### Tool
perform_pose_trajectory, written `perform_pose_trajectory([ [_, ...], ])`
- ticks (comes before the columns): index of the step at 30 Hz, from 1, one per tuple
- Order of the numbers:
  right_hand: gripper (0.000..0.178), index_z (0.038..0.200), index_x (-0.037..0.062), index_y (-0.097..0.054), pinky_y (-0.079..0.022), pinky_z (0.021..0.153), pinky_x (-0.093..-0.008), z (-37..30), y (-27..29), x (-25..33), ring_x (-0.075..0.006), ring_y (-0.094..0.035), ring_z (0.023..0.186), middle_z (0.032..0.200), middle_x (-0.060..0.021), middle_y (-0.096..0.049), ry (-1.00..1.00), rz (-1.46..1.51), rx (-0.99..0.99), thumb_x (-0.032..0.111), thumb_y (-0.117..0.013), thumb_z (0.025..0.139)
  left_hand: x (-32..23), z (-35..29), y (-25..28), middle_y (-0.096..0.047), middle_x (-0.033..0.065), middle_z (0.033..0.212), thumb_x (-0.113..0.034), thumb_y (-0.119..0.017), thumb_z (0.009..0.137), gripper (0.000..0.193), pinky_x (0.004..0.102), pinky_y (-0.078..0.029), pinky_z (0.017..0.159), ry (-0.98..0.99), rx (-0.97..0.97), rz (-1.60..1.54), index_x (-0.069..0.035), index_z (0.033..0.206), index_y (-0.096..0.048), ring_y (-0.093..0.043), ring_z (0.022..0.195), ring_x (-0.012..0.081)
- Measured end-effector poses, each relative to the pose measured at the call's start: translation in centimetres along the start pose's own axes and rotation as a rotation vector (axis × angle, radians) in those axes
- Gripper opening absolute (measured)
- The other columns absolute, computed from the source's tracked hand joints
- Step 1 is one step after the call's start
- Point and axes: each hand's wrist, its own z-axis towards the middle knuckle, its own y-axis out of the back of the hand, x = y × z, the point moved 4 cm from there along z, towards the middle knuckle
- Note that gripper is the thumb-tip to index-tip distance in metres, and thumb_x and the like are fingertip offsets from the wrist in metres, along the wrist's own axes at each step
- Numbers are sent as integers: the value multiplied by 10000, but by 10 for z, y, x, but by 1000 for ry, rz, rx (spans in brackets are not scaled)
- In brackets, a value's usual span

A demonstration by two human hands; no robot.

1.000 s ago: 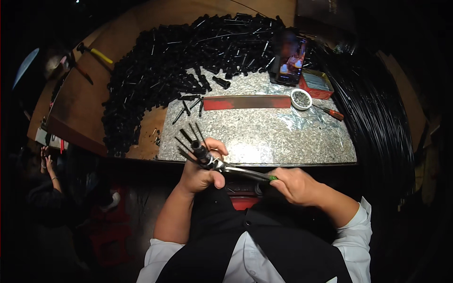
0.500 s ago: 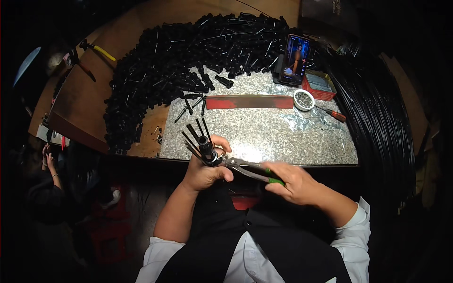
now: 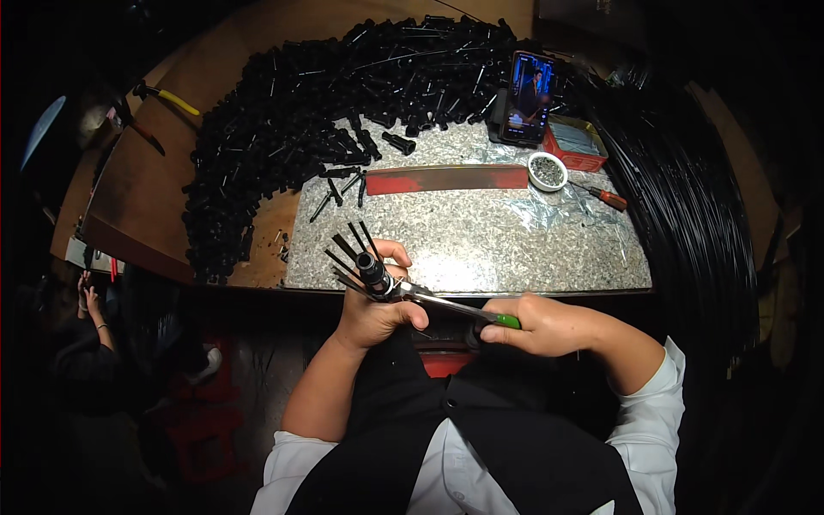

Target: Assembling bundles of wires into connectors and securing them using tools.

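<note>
My left hand (image 3: 372, 318) is closed round a black tubular hub (image 3: 370, 267) with several thin black ribs (image 3: 348, 245) fanning out from it, much like part of an umbrella frame. Green-handled pliers (image 3: 455, 304) are gripped in my right hand (image 3: 536, 324). Their jaws meet the lower end of the hub, close to my left thumb; what exactly they bite on is too small to tell. Seen nearly edge-on, the pliers hide how far their handles are spread.
Beyond my hands lies a speckled board (image 3: 429, 227) with a red-and-dark bar (image 3: 446, 179). A white bowl of small metal bits (image 3: 548, 172), a screwdriver (image 3: 608, 198), a red box (image 3: 577, 146) and a propped phone (image 3: 528, 99) sit right. Black parts (image 3: 283, 103) heap behind; black rods (image 3: 687, 197) lie far right.
The pliers have rolled in my right hand, so one handle now shows where two spread ones did. Their jaws stay at the hub, and my left hand keeps its hold. The phone's picture differs.
</note>
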Motion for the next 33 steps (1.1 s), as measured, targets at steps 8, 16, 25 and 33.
perform_pose_trajectory([
  [8, 333, 993, 15, -564, -424, 595, -258, 2, -30, -9, -87, -466, 622, 696, 7, -498, -193, 523, 270, 338, -488, 964, 3, -5, 6, -449, 22, 987, -442, -877, 440, 574, 284, -398, 711, 106, 31, -134, -28, 713, -586, -459, 815, 130],
  [16, 272, 881, 9, -511, -483, 554, -430, -17, -3, 7, -366, -573, 582, 717, -171, -584, 145, -406, -370, 272, -583, 889, -12, 3, 1, -428, -63, 678, -521, -838, 433, 839, 190, -323, 597, 153, 157, -228, -31, 978, -430, -392, 611, 24],
  [25, 301, 928, 16, -549, -462, 499, -351, -35, 17, 36, -249, -566, 559, 690, -104, -512, 144, -886, -555, 301, -609, 850, -10, 3, -9, -371, -87, 668, -337, -929, 423, 790, 170, -295, 549, 210, 248, -330, -99, 952, -393, -351, 606, 18],
  [33, 271, 888, 25, -539, -460, 481, -338, -34, 19, 33, -230, -562, 536, 656, -93, -497, 125, -1022, -545, 291, -586, 869, -15, 4, -19, -301, -71, 674, -205, -920, 545, 670, 206, -259, 551, 218, 355, -75, -147, 818, -311, -259, 609, 47],
])
